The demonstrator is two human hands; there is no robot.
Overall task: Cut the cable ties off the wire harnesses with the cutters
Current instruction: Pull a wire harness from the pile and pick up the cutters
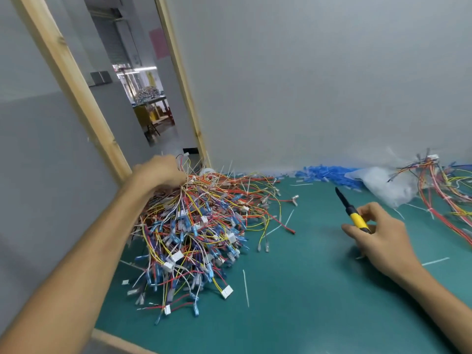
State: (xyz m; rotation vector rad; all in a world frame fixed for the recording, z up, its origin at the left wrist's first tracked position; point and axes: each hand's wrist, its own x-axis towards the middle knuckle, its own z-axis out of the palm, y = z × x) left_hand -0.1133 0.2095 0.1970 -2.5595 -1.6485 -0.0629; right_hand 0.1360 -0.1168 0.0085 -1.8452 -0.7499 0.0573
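A big heap of wire harnesses (201,226), red, yellow, blue and white with white plugs, lies on the left half of the green mat (306,290). My left hand (163,169) reaches into the far top of the heap and grips a bunch of wires there. My right hand (380,236) rests on the mat to the right and holds the cutters (351,210) by their yellow and black handle, with the dark jaws pointing up and away. Cut white cable ties (245,287) lie loose on the mat.
A second lot of harnesses (444,190) lies at the far right beside a clear plastic bag (388,185). Blue sleeves (329,175) are piled along the grey wall. A wooden post (76,93) and an open doorway stand at the left.
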